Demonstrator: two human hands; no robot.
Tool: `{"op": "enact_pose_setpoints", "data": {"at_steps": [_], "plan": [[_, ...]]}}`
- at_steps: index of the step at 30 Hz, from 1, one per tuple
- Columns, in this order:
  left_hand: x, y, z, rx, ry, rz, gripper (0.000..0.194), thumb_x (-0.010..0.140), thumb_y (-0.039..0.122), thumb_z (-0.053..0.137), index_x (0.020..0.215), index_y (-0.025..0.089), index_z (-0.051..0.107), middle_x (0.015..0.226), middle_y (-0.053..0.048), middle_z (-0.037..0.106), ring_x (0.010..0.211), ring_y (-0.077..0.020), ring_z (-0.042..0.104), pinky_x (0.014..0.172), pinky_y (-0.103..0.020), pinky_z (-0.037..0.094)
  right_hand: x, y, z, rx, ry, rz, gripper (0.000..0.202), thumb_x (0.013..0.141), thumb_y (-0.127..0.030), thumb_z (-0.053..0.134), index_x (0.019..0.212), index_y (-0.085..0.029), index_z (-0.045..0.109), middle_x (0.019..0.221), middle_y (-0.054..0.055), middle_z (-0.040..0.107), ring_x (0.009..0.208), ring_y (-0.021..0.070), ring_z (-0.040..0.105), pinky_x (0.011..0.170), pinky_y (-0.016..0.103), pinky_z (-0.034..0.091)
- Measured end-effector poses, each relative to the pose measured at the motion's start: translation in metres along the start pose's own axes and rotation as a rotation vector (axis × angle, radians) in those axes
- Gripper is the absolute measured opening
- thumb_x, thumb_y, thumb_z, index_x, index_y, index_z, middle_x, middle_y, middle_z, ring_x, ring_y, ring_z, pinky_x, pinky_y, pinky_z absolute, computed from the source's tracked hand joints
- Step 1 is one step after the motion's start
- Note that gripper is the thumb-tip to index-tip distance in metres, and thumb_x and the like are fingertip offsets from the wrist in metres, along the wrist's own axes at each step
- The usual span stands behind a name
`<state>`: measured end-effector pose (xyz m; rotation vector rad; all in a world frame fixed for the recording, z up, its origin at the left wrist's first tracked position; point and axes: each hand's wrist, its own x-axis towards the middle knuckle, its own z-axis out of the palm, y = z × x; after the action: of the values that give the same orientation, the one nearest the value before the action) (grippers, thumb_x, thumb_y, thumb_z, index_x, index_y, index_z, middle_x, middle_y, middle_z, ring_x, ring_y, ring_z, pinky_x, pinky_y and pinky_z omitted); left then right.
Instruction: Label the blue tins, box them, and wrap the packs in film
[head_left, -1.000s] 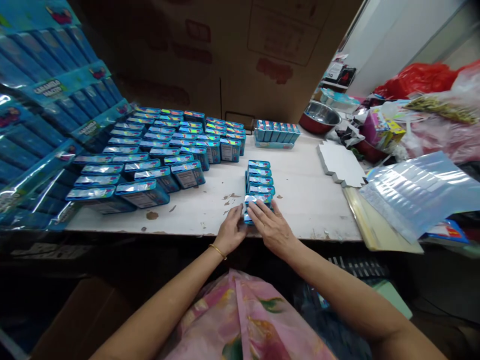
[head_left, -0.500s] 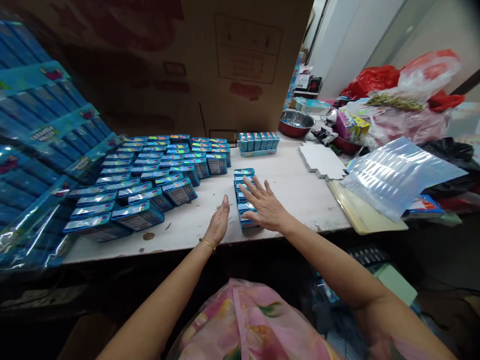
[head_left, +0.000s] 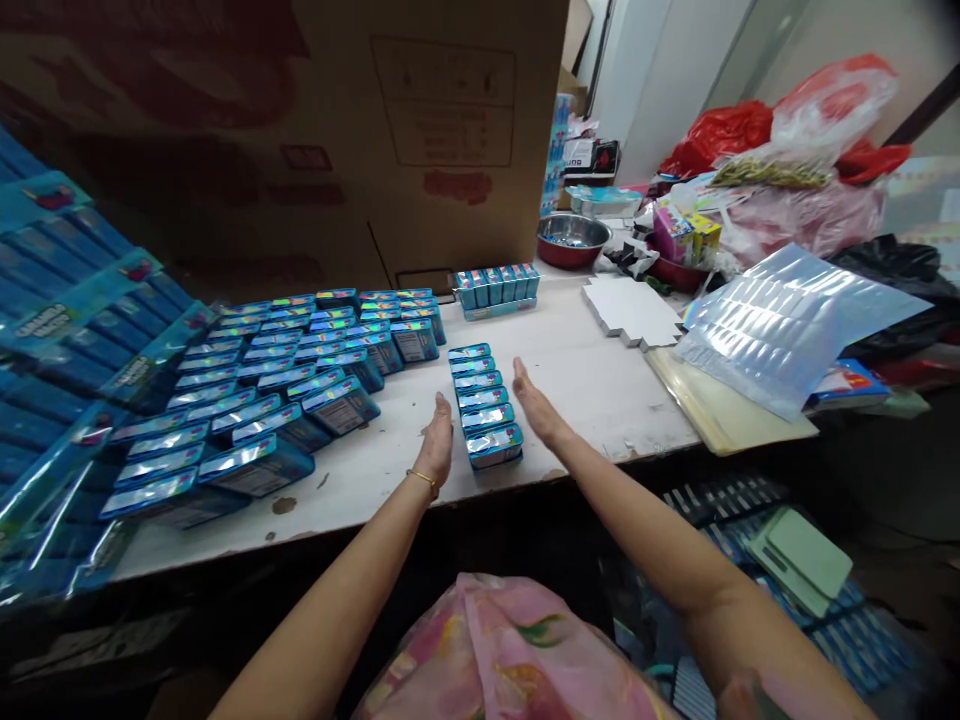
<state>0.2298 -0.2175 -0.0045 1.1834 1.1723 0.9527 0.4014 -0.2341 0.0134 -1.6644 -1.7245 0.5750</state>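
A short row of small blue boxes (head_left: 484, 398) stands on the white table in front of me, shiny printed tops up. My left hand (head_left: 437, 442), with a yellow bangle at the wrist, is held upright and flat just left of the row, with a small gap. On the other side, my right hand (head_left: 535, 405) is also on edge with fingers stretched, apart from the boxes. Neither hand holds anything. Many more blue boxes (head_left: 300, 365) stand in slanting rows to the left. Behind the row sits a clear-wrapped pack of blue boxes (head_left: 496, 290).
A large cardboard carton (head_left: 337, 140) rises behind the table (head_left: 577, 400). Plastic-wrapped blue packs (head_left: 67, 310) are stacked at left. To the right are white flat cards (head_left: 634, 308), clear plastic sheets (head_left: 795, 325), a metal bowl (head_left: 574, 238) and bags. A pale green scale (head_left: 802, 560) lies below.
My right hand has come off the tops of the boxes and moved to their right side, turning on edge. The left hand stays beside the row. The view has shifted slightly.
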Motion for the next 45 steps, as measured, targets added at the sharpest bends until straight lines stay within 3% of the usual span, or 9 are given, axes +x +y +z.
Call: {"op": "enact_pose_setpoints", "data": {"at_steps": [5,11,14,19,22,26,39,42,45], "plan": [[0.002,-0.002,0.017,-0.111,-0.089,0.009,0.059,0.083,0.057,0.027,0.130,0.022,0.035,0.123,-0.007,0.053,0.111,-0.0193,0.050,0.095,-0.039,0.040,-0.012,-0.023,0.041,-0.051,-0.009,0.025,0.059,0.091,-0.042,0.012,0.139,-0.012,-0.002,0.146,0.012,0.008,0.134,0.0149,0.006,0.106,0.037,0.021],[0.001,0.013,-0.009,0.277,-0.100,-0.014,0.065,0.080,0.051,0.037,0.136,0.021,0.023,0.138,-0.010,0.033,0.124,-0.0249,0.035,0.101,-0.044,0.031,-0.030,-0.021,0.036,0.023,0.036,0.004,0.059,0.089,-0.046,0.020,0.140,-0.018,0.005,0.146,0.009,0.010,0.133,0.0152,0.010,0.103,0.036,0.028],[0.021,0.025,-0.010,0.684,0.005,0.356,0.076,0.078,0.049,0.042,0.138,0.014,0.013,0.146,-0.010,0.007,0.134,-0.0255,0.006,0.108,-0.044,0.011,-0.032,0.027,-0.016,-0.032,0.234,0.025,0.057,0.087,-0.050,0.029,0.135,-0.020,0.028,0.142,0.009,0.024,0.131,0.0167,0.021,0.100,0.036,0.031],[0.055,0.023,0.005,1.048,-0.197,0.568,0.077,0.076,0.056,0.035,0.134,0.006,0.025,0.143,-0.016,0.018,0.133,-0.0292,0.009,0.107,-0.047,0.011,-0.077,0.153,-0.158,-0.292,0.668,0.386,0.038,0.079,-0.041,0.048,0.102,-0.014,0.062,0.105,0.014,0.059,0.101,0.0234,0.051,0.090,0.042,0.036],[0.058,0.014,0.008,1.131,-0.209,0.577,0.080,0.076,0.060,0.028,0.130,0.001,0.030,0.142,-0.019,0.020,0.133,-0.0280,0.010,0.108,-0.042,0.013,-0.112,0.212,-0.215,-0.489,0.577,0.746,0.037,0.060,-0.033,0.068,0.093,-0.017,0.065,0.098,0.010,0.059,0.096,0.0235,0.050,0.087,0.037,0.036],[0.054,0.010,0.006,1.162,-0.184,0.565,0.081,0.076,0.061,0.024,0.130,0.000,0.029,0.142,-0.019,0.019,0.133,-0.0265,0.009,0.109,-0.040,0.012,-0.131,0.246,-0.235,-0.540,0.468,0.769,0.033,0.056,-0.030,0.067,0.087,-0.018,0.065,0.090,0.004,0.058,0.086,0.0172,0.052,0.079,0.027,0.037],[0.038,0.013,0.001,1.197,-0.151,0.618,0.075,0.075,0.058,0.030,0.123,0.001,0.040,0.137,-0.021,0.029,0.130,-0.0301,0.020,0.105,-0.043,0.019,-0.098,0.196,-0.247,-0.451,0.476,0.851,0.013,0.064,-0.024,0.057,0.060,-0.015,0.067,0.062,0.005,0.064,0.065,0.0149,0.056,0.056,0.023,0.034],[0.026,0.023,0.004,1.136,-0.127,0.622,0.067,0.075,0.055,0.035,0.119,0.006,0.045,0.137,-0.020,0.030,0.129,-0.0332,0.019,0.103,-0.051,0.018,-0.092,0.170,-0.240,-0.439,0.514,0.858,0.017,0.068,-0.023,0.053,0.063,-0.014,0.065,0.060,0.005,0.062,0.060,0.0135,0.055,0.054,0.022,0.035],[0.004,0.045,0.027,0.918,-0.138,0.624,0.057,0.073,0.051,0.045,0.113,0.013,0.052,0.136,-0.016,0.034,0.129,-0.0334,0.020,0.102,-0.053,0.017,-0.075,0.119,-0.212,-0.280,0.555,0.610,0.023,0.076,-0.029,0.046,0.071,-0.014,0.062,0.062,0.001,0.060,0.056,0.0106,0.053,0.053,0.020,0.037]]}}
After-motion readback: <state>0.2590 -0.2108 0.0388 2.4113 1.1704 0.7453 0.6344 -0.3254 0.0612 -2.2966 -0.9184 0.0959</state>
